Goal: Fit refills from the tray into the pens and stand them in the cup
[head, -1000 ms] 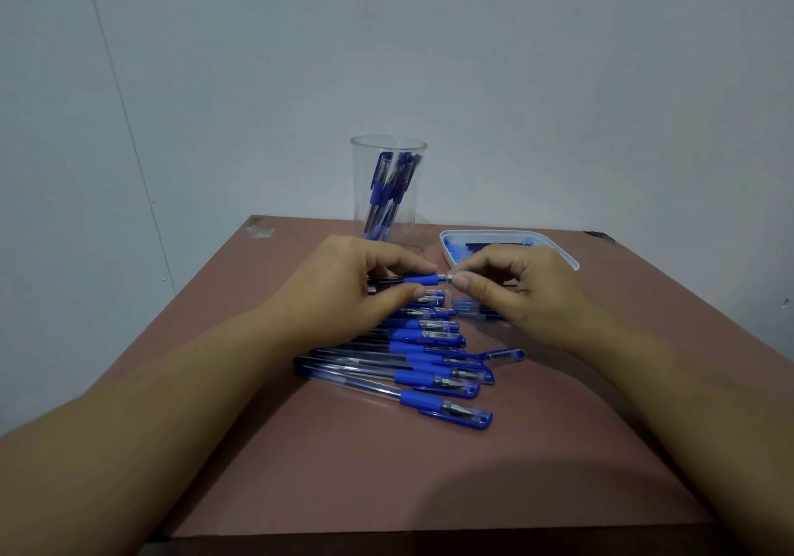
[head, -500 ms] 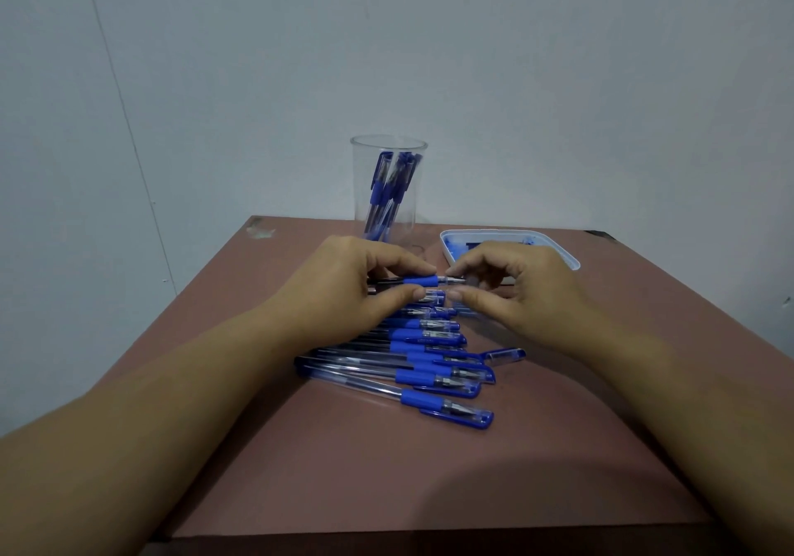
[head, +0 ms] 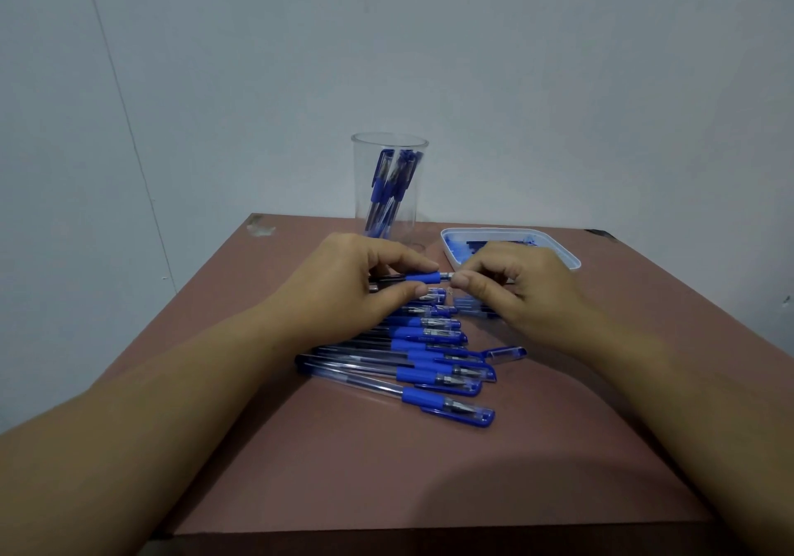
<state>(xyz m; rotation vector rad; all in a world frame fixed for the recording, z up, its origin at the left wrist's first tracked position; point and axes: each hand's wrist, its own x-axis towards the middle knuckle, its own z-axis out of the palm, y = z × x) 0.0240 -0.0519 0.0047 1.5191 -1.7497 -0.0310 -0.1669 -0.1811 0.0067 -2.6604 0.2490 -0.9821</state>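
Left hand (head: 356, 282) is wrapped round the pen (head: 423, 277), held level along 9-to-3 over the pile (head: 429, 377). Right hand (head: 528, 287) pinches the tip end at 3. Cup (head: 361, 168) is at 12, closer to the left hand I'd say.

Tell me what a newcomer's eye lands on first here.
At centre, the left hand holds a blue pen while the right hand pinches its tip end. Below them lies a row of pens; behind stand a clear cup of pens and, to its right, a white tray.
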